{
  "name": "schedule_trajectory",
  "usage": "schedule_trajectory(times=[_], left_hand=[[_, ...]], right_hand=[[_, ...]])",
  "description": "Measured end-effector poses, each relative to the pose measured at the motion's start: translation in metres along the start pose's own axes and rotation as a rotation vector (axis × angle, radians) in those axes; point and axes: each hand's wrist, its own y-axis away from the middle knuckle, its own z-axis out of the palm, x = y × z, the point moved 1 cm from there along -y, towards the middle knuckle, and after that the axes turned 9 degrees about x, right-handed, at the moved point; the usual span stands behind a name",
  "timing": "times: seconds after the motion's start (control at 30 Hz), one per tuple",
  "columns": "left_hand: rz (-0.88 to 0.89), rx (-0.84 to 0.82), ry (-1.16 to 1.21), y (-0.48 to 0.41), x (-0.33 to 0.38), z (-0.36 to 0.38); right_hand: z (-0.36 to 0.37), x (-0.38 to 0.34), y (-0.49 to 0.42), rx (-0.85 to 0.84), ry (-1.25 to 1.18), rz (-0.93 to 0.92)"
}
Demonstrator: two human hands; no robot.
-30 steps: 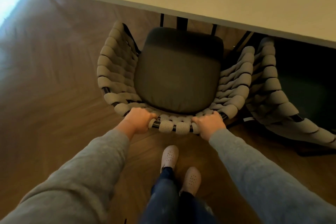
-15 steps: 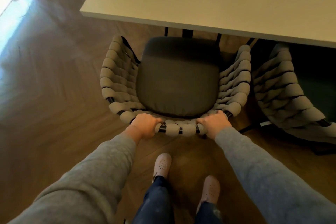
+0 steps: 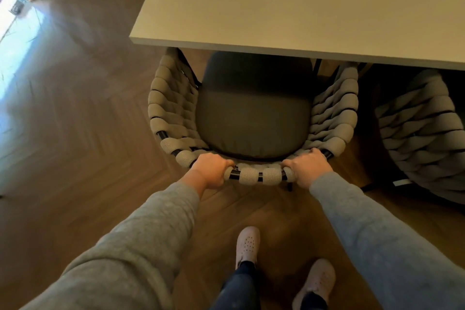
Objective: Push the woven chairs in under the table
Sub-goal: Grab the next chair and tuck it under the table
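Observation:
A grey woven chair (image 3: 171, 113) with a dark seat cushion (image 3: 254, 118) stands in front of me, its front edge tucked under the pale table (image 3: 302, 7). My left hand (image 3: 210, 171) grips the left part of the chair's back rail. My right hand (image 3: 308, 167) grips the rail's right part. A second woven chair (image 3: 422, 138) stands at the right, partly under the table.
Wooden herringbone floor (image 3: 75, 133) lies open to the left, with bright light at the far left. My two feet in pale shoes (image 3: 247, 244) stand just behind the chair. The table's left corner (image 3: 133, 39) ends above the chair's left arm.
The chair has slid forward so the front of its seat is now beneath the table edge. I have stepped forward with it, both hands still on the back rail.

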Motion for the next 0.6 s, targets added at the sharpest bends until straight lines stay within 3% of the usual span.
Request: schedule_trajectory(times=[0.27,0.6], left_hand=[[0.015,0.018,-0.029,-0.012,-0.033,-0.005],[-0.002,0.025,-0.016,-0.002,-0.015,0.008]], right_hand=[[-0.016,-0.009,-0.029,0.005,-0.008,-0.016],[0.0,-0.009,-0.017,-0.01,0.003,0.0]])
